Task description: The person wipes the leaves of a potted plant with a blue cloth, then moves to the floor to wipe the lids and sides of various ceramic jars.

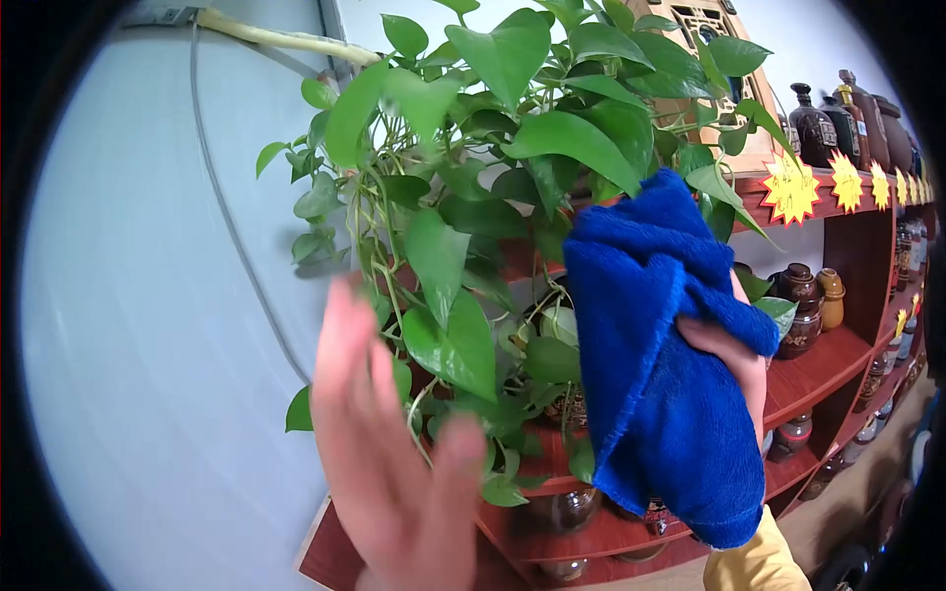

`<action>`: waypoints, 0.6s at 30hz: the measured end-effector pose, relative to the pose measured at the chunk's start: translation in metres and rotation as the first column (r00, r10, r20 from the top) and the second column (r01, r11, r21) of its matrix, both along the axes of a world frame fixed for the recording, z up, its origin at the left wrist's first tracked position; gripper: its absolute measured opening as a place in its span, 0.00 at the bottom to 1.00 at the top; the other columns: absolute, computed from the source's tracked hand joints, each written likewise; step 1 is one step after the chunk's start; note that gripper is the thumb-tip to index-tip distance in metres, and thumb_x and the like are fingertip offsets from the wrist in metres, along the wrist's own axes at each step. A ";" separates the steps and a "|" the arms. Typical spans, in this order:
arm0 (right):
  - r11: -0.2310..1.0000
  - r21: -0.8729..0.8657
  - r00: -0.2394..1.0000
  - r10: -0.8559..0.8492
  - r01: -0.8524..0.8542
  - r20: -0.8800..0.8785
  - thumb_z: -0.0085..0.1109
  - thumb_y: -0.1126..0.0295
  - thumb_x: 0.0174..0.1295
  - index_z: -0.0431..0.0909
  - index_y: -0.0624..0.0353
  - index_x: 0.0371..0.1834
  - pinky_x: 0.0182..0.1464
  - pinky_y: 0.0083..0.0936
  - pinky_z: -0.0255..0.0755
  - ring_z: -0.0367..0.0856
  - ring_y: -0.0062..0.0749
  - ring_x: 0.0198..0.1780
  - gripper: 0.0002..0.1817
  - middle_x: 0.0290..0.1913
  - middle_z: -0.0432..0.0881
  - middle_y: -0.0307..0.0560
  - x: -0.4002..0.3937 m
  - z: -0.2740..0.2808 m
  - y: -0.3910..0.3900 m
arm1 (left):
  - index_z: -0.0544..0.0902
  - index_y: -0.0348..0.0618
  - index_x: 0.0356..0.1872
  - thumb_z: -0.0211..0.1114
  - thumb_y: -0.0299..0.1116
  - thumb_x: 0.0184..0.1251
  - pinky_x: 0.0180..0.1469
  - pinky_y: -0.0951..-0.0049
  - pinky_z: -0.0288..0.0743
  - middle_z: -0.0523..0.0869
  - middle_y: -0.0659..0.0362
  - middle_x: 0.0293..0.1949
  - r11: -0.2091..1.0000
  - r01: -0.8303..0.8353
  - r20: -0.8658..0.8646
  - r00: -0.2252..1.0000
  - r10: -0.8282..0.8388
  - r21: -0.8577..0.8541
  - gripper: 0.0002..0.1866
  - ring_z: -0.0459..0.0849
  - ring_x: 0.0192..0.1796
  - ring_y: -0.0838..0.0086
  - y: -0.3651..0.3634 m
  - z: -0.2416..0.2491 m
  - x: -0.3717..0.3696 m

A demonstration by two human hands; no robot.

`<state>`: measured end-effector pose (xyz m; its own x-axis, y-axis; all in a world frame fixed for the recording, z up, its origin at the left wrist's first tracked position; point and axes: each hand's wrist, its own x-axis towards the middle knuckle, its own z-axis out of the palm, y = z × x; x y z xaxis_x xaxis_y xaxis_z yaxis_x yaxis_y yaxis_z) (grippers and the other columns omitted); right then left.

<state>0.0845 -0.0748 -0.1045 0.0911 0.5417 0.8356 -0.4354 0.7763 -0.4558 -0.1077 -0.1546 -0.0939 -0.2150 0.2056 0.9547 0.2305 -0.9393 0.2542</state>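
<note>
A blue cloth [660, 364] hangs folded over my right hand [727, 350], whose thumb and fingers grip it from the right side. The cloth's top edge overlaps the leaves of a trailing green plant [448, 350]. My left hand [389, 463] is raised in front of the plant's lower left leaves, blurred by motion, with fingers stretched out and the thumb apart. Nothing shows in it. Broad heart-shaped leaves and thin hanging stems fill the space between and above both hands. The plant's pot is hidden behind the foliage.
Red-brown wooden shelves [818, 379] run along the right, holding brown jars [800, 305] and dark bottles [813, 128]. Yellow starburst tags [790, 189] line the shelf edge. A pale wall [128, 325] with a grey cable [222, 187] stands at left. A carved wooden panel [705, 30] is behind the plant.
</note>
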 end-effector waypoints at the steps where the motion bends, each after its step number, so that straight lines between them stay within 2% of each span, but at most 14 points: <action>1: 0.998 -0.026 0.998 0.052 -0.053 -0.035 0.65 0.78 0.45 0.65 0.67 0.63 0.66 0.28 0.57 0.69 0.31 0.61 0.37 0.58 0.73 0.48 -0.006 0.003 -0.001 | 0.54 0.25 0.66 0.59 0.27 0.64 0.69 0.66 0.54 0.60 0.38 0.66 0.995 0.036 0.043 0.999 -0.032 -0.091 0.33 0.61 0.69 0.60 0.005 0.014 -0.001; 2: 0.993 -0.050 0.992 0.102 -0.105 -0.073 0.65 0.79 0.46 0.65 0.66 0.63 0.66 0.27 0.57 0.70 0.31 0.60 0.36 0.58 0.74 0.48 -0.011 0.007 -0.002 | 0.55 0.25 0.66 0.58 0.28 0.65 0.69 0.66 0.54 0.59 0.39 0.66 0.986 0.032 0.001 0.999 -0.033 -0.162 0.32 0.60 0.70 0.60 0.015 0.028 -0.006; 4: 0.993 0.111 0.997 -0.042 0.034 0.067 0.66 0.78 0.47 0.66 0.66 0.62 0.65 0.26 0.58 0.70 0.30 0.59 0.35 0.57 0.74 0.48 -0.014 0.014 0.009 | 0.56 0.26 0.66 0.56 0.28 0.68 0.69 0.67 0.53 0.60 0.39 0.66 0.954 0.099 0.066 0.994 -0.083 -0.284 0.30 0.59 0.70 0.60 0.033 0.044 -0.006; 6: 0.990 0.140 0.999 -0.002 -0.005 0.048 0.67 0.77 0.48 0.68 0.66 0.61 0.63 0.24 0.61 0.72 0.27 0.57 0.33 0.56 0.76 0.46 -0.024 0.025 0.005 | 0.58 0.26 0.65 0.54 0.28 0.69 0.69 0.68 0.52 0.62 0.39 0.66 0.931 0.170 0.174 0.978 -0.118 -0.324 0.28 0.58 0.71 0.61 0.048 0.051 -0.004; 8: 0.982 0.110 0.977 -0.167 0.153 0.130 0.67 0.76 0.49 0.69 0.64 0.60 0.61 0.23 0.63 0.74 0.25 0.55 0.31 0.54 0.77 0.44 -0.028 0.033 0.000 | 0.62 0.28 0.64 0.52 0.26 0.70 0.62 0.73 0.62 0.69 0.44 0.62 0.928 0.118 0.127 0.989 -0.077 -0.354 0.24 0.70 0.61 0.70 0.063 0.050 -0.013; 9: 0.983 0.124 0.982 -0.153 0.139 0.113 0.67 0.76 0.49 0.70 0.63 0.59 0.60 0.23 0.64 0.74 0.24 0.54 0.30 0.53 0.78 0.43 -0.031 0.033 0.006 | 0.64 0.29 0.64 0.51 0.26 0.70 0.60 0.75 0.65 0.71 0.45 0.61 0.926 0.101 0.113 0.992 -0.064 -0.363 0.23 0.74 0.58 0.73 0.068 0.048 -0.018; 11: 0.986 0.110 0.983 -0.140 0.127 0.119 0.67 0.76 0.50 0.70 0.63 0.59 0.60 0.23 0.64 0.74 0.24 0.54 0.30 0.53 0.78 0.43 -0.030 0.030 0.010 | 0.68 0.33 0.63 0.48 0.24 0.71 0.33 0.86 0.68 0.81 0.59 0.41 0.879 0.241 0.144 0.970 -0.198 -0.411 0.20 0.73 0.30 0.86 0.070 0.042 -0.025; 12: 0.988 0.096 0.984 -0.130 0.118 0.124 0.67 0.76 0.50 0.70 0.63 0.59 0.60 0.23 0.64 0.74 0.24 0.54 0.30 0.53 0.78 0.43 -0.029 0.029 0.012 | 0.68 0.33 0.63 0.48 0.24 0.71 0.33 0.86 0.68 0.81 0.59 0.41 0.882 0.238 0.142 0.970 -0.197 -0.406 0.20 0.73 0.30 0.86 0.067 0.038 -0.025; 14: 0.989 0.105 0.984 -0.120 0.106 0.135 0.67 0.77 0.50 0.71 0.63 0.58 0.60 0.23 0.64 0.74 0.24 0.55 0.29 0.53 0.78 0.43 -0.030 0.027 0.017 | 0.70 0.36 0.62 0.47 0.24 0.71 0.19 0.85 0.49 0.70 0.71 0.24 0.867 0.212 0.155 0.975 -0.158 -0.451 0.19 0.54 0.18 0.90 0.062 0.026 -0.020; 15: 0.987 0.118 0.985 -0.126 0.111 0.119 0.66 0.77 0.50 0.71 0.63 0.58 0.60 0.23 0.64 0.74 0.24 0.55 0.28 0.53 0.78 0.43 -0.033 0.026 0.016 | 0.69 0.36 0.63 0.46 0.24 0.71 0.17 0.83 0.45 0.61 0.73 0.20 0.851 0.187 0.144 0.981 -0.133 -0.491 0.20 0.52 0.17 0.91 0.058 0.023 -0.017; 18: 0.990 0.111 0.989 -0.096 0.084 0.109 0.66 0.76 0.51 0.71 0.63 0.58 0.59 0.24 0.65 0.75 0.24 0.53 0.28 0.52 0.79 0.43 -0.043 0.034 0.026 | 0.67 0.36 0.64 0.46 0.24 0.71 0.17 0.84 0.44 0.61 0.73 0.20 0.859 0.247 0.205 0.964 -0.169 -0.450 0.21 0.51 0.17 0.91 0.064 0.015 -0.010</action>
<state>0.0414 -0.0493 -0.0705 0.0363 0.4440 0.8953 -0.3114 0.8563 -0.4121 -0.1180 -0.0908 -0.0788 -0.2522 0.6750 0.6934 -0.0349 -0.7224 0.6906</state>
